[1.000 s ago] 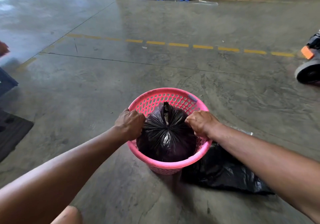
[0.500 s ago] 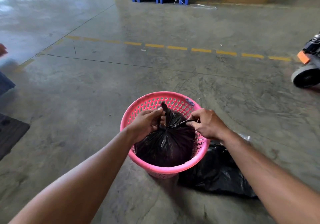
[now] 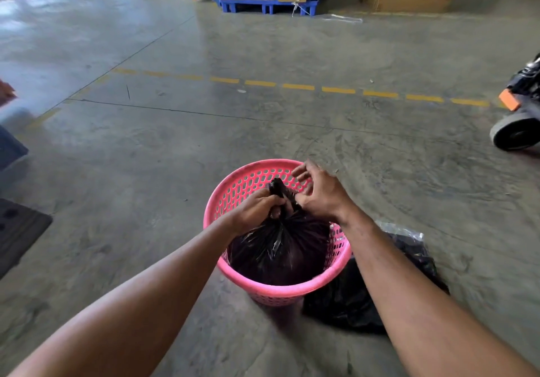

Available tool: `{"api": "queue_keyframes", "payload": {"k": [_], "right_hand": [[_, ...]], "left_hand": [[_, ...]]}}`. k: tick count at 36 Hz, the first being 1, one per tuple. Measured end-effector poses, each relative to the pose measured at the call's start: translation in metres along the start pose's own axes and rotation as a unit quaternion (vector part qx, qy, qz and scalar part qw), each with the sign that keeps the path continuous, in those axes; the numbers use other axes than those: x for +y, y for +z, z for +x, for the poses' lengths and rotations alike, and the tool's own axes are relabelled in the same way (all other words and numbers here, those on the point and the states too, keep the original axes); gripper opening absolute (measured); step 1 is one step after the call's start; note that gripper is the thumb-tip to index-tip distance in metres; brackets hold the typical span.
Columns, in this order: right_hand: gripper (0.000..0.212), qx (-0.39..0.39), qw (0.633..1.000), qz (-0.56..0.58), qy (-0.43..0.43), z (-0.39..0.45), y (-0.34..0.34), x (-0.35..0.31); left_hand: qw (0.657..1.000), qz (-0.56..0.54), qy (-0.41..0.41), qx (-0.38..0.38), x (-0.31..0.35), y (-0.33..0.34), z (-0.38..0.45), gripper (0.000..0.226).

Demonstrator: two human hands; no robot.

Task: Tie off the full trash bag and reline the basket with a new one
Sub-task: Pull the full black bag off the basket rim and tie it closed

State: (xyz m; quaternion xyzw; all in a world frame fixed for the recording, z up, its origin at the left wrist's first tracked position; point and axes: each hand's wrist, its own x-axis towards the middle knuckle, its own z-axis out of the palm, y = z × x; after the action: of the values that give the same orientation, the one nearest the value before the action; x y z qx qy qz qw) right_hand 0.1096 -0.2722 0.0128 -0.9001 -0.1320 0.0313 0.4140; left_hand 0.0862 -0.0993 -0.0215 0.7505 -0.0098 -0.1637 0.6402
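Note:
A pink perforated plastic basket (image 3: 233, 192) stands on the concrete floor and holds a full black trash bag (image 3: 277, 248). The bag's top is gathered into a neck with a short tail sticking up. My left hand (image 3: 254, 210) is closed around that neck. My right hand (image 3: 318, 192) rests against the neck from the right with its fingers spread and raised; its thumb side touches the plastic. A flat black bag (image 3: 350, 297) lies on the floor beside the basket's right side, partly hidden by my right forearm.
A wheeled machine with an orange part (image 3: 517, 122) stands at the right edge. A dark mat (image 3: 17, 230) lies at the left. Stacked cartons on a blue pallet (image 3: 263, 2) stand far back. A dashed yellow line (image 3: 298, 87) crosses the floor.
My hands have come together from the basket's sides to the bag's neck. The right hand let go of the pulled strand and spread its fingers. The left hand closed around the gathered top.

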Motion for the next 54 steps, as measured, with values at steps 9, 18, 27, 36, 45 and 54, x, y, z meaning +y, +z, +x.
{"api": "queue_keyframes", "payload": {"k": [9,18,27,36,45,54], "right_hand": [[0.019,0.066,0.996,0.031,0.054,-0.011,0.008,0.019],[0.008,-0.015,0.995,0.048,0.089,-0.042,0.035,0.022],[0.015,0.053,0.992,-0.005,0.117,-0.05,0.067,0.018],[0.048,0.054,0.995,-0.027,0.08,-0.053,0.07,0.016],[0.049,0.087,0.993,-0.072,-0.043,-0.063,0.065,0.021],[0.015,0.089,0.99,-0.06,-0.087,-0.054,0.068,0.024]], "left_hand": [[0.997,-0.003,-0.029,-0.068,-0.004,-0.017,-0.001,0.03],[0.971,-0.174,-0.161,-0.015,-0.007,-0.021,0.009,0.027],[0.995,0.014,-0.084,-0.049,0.03,-0.018,-0.005,0.031],[0.797,0.585,0.047,-0.139,0.067,-0.01,-0.008,0.021],[0.742,0.626,0.237,-0.037,0.037,-0.023,-0.007,0.037],[0.843,0.484,0.234,0.002,0.005,-0.034,0.0,0.02]]}}
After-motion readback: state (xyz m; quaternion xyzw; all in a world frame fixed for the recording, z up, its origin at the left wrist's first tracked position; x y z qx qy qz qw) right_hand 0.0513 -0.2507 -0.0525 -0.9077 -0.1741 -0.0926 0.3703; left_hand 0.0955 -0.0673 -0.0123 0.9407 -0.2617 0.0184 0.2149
